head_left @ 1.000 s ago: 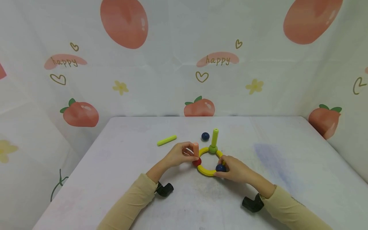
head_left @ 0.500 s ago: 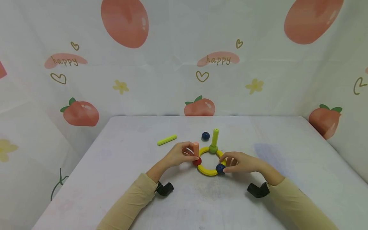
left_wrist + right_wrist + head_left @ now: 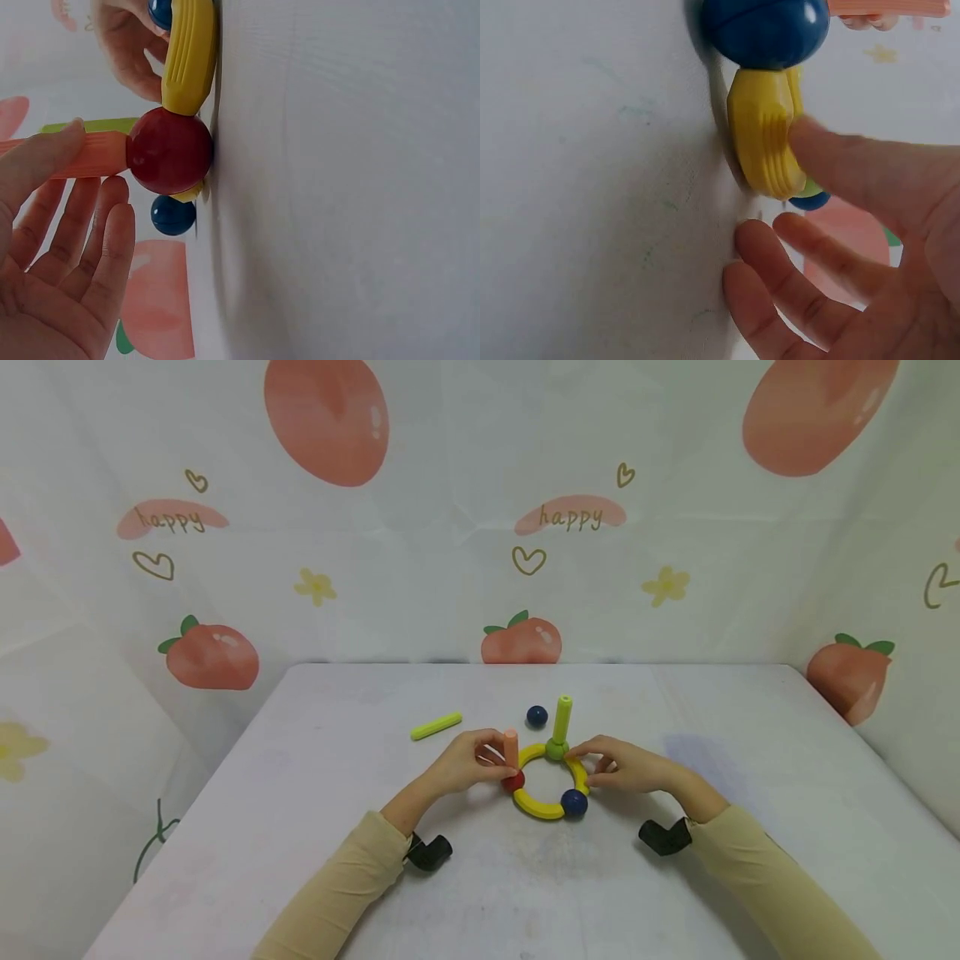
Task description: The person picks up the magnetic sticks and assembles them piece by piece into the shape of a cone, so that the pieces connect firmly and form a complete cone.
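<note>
My left hand (image 3: 467,764) pinches an upright orange rod (image 3: 512,750), whose lower end meets a red ball (image 3: 171,150). Yellow curved rods (image 3: 538,807) form a ring with the red ball, a dark blue ball (image 3: 574,803) and a green ball (image 3: 557,749). From the green ball rises a lime-green rod (image 3: 562,719). At the ring's right side is my right hand (image 3: 630,766), its index fingertip by the green ball. In the right wrist view its thumb touches a yellow curved rod (image 3: 761,135), while the other fingers spread loosely.
A loose lime-green rod (image 3: 437,727) lies on the white tabletop (image 3: 337,710) at the back left. Behind the ring sits another dark blue ball (image 3: 536,717). A printed cloth (image 3: 420,543) hangs beyond the table.
My right hand has let go of the ring's dark blue ball and moved back toward the green ball, along the right-hand curved rod. My left hand stays on the orange rod.
</note>
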Action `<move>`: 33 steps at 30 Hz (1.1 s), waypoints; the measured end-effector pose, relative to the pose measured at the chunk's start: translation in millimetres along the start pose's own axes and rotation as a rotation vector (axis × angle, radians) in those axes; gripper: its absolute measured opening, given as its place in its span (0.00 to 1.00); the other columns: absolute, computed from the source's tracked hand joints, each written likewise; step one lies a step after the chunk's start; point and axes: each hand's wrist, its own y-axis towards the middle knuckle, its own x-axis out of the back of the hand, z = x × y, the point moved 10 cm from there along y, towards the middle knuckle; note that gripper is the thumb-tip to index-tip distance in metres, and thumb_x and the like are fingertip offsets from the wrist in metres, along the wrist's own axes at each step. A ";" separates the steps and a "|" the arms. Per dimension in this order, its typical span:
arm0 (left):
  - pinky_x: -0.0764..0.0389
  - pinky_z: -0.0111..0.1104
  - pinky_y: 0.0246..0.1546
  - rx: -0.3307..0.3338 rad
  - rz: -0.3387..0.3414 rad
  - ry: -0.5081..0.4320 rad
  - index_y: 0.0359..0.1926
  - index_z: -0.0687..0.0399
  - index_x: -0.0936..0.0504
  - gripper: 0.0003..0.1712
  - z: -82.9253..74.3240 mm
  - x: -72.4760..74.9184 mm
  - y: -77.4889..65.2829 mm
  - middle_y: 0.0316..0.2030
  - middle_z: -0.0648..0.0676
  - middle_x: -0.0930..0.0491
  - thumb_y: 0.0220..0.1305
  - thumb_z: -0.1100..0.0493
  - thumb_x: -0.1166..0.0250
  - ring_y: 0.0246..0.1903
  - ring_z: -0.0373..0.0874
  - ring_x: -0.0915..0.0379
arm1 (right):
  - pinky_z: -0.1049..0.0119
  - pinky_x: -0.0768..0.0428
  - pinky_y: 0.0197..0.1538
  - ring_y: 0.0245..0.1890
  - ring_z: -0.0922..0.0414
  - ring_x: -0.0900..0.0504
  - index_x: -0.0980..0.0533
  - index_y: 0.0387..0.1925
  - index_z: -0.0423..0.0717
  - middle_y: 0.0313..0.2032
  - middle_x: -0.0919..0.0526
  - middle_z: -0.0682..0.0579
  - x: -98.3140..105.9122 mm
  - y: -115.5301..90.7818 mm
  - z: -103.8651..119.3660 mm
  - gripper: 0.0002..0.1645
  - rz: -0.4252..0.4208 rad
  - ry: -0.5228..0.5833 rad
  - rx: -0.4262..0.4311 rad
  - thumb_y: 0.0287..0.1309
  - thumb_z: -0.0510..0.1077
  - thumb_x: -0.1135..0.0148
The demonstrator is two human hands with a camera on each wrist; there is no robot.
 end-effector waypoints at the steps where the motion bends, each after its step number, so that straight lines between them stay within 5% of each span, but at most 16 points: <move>1: 0.19 0.30 0.42 0.006 -0.002 0.002 0.46 0.60 0.23 0.19 1.1 0.9 0.2 0.41 0.61 0.21 0.53 0.62 0.31 0.36 0.42 0.22 | 0.68 0.23 0.46 0.43 0.54 0.22 0.29 0.57 0.44 0.57 0.28 0.40 -0.7 0.9 0.2 0.25 0.003 0.002 0.001 0.59 0.45 0.40; 20: 0.20 0.32 0.44 0.011 -0.039 0.021 0.47 0.61 0.23 0.18 10.0 13.2 4.0 0.42 0.61 0.20 0.55 0.61 0.32 0.38 0.45 0.22 | 0.71 0.24 0.43 0.38 0.57 0.26 0.24 0.46 0.45 0.51 0.24 0.43 -3.9 -2.7 1.3 0.17 -0.049 0.029 -0.031 0.54 0.47 0.35; 33: 0.21 0.38 0.46 0.036 -0.244 0.094 0.45 0.64 0.22 0.16 29.5 69.4 1.3 0.41 0.62 0.19 0.55 0.63 0.33 0.42 0.51 0.22 | 0.72 0.29 0.35 0.32 0.59 0.29 0.23 0.37 0.44 0.34 0.23 0.51 -3.7 -8.4 8.0 0.17 -0.180 -0.036 -0.081 0.49 0.50 0.31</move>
